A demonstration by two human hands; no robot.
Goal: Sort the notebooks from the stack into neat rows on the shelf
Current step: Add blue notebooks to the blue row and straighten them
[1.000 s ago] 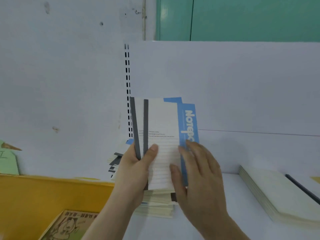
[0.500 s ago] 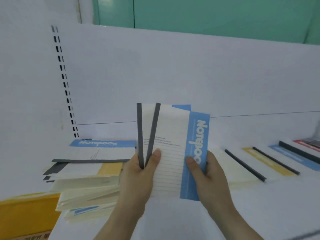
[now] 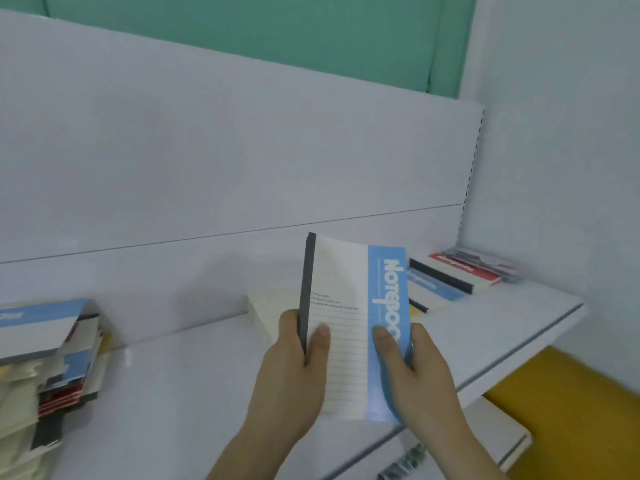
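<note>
White shelf (image 3: pixel 194 382) spans the view. Untidy stack (image 3: pixel 45 368) of notebooks at far left; row of notebooks (image 3: pixel 453 277) lying flat at far right by the back panel. Blue-banded notebook (image 3: pixel 349 317) upright above the shelf, centre, between both hands. Left hand (image 3: pixel 294 372) closed on its dark spine edge, thumb on the cover; right hand (image 3: pixel 419 372) closed on the blue edge.

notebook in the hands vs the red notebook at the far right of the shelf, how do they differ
The held notebook has a blue band on its cover; the red notebook has a red one. The held notebook stands upright off the shelf, gripped by the left hand and right hand; the red notebook lies flat in the row, untouched. Both have pale covers and dark spines.
</note>
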